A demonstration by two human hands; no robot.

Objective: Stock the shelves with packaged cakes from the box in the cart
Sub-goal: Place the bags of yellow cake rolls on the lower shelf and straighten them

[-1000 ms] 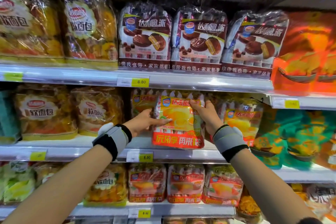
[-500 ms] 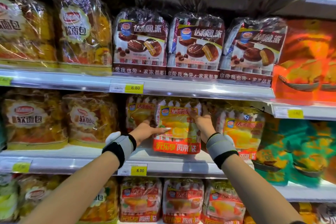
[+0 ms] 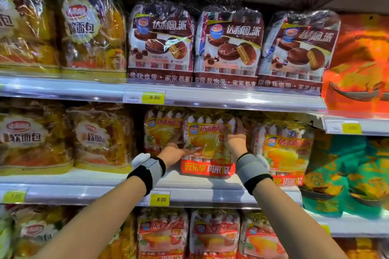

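Both hands — left hand (image 3: 173, 152), right hand (image 3: 236, 140) — are gripping the soft, crinkly cake bag (image 3: 207, 146) at nine and three o'clock; it's likely light and crushable.

The held cake pack (image 3: 207, 145) stands upright on the middle shelf (image 3: 189, 185), the landmark here. On that shelf one like pack (image 3: 162, 132) stands just left of it and slightly behind, another (image 3: 286, 151) just right. The left hand (image 3: 174, 152) lies on its left side, the right hand (image 3: 236, 139) on its right edge. Chocolate pie packs (image 3: 228, 44) sit on the shelf above, more cake packs (image 3: 213, 235) below.
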